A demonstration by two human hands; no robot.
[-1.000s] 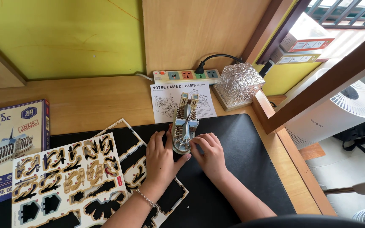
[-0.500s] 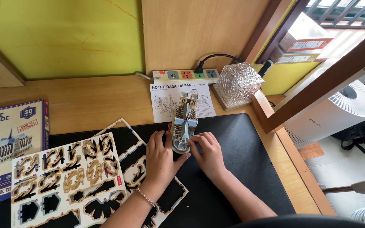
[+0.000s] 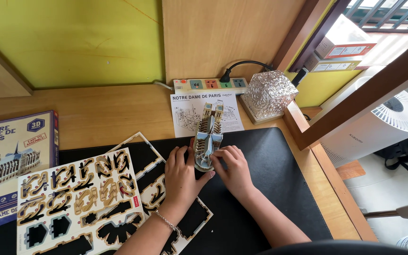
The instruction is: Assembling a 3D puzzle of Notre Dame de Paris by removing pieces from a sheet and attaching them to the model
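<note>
Our left hand [image 3: 181,175] and right hand [image 3: 234,169] both grip the cardboard model [image 3: 207,141] on the black mat [image 3: 270,189], just before the instruction sheet [image 3: 185,111].

Count as observed: two hands, left hand [image 3: 180,177] and right hand [image 3: 234,170], both on one part-built card model building [image 3: 207,141]. Two punched-out puzzle sheets: the near sheet [image 3: 76,203] and the sheet beneath it [image 3: 157,184]. One puzzle box [image 3: 10,165]. One instruction leaflet [image 3: 190,111]. One power strip [image 3: 208,85] carrying one black plug [image 3: 225,78]. One faceted glass lamp [image 3: 267,94]. One black mat [image 3: 270,179] on one worktop [image 3: 100,111].
</note>
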